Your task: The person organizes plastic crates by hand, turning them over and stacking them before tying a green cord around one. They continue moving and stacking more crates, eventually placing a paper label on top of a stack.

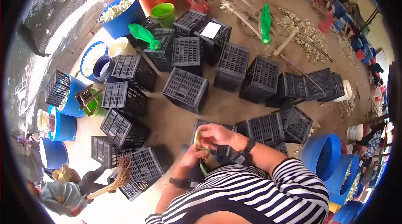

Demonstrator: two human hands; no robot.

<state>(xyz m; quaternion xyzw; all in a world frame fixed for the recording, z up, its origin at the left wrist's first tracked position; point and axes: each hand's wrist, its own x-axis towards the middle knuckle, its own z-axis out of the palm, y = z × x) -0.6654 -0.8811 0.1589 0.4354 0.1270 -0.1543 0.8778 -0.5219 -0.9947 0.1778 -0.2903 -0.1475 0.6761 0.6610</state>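
Close in front of my striped shirt, both hands meet at a thin green strip. My right hand is above and to the right, its fingers closed on the strip. Lower and to the left, my left hand pinches the same strip, and a green end hangs below it. Black slatted crates lie around the hands; one crate is just beyond them, and another is to the right. A dark band is on each wrist.
Blue tubs stand at the right, others at the left. A person sits at lower left beside a straw broom. Green net bundles and a wooden frame lie farther out.
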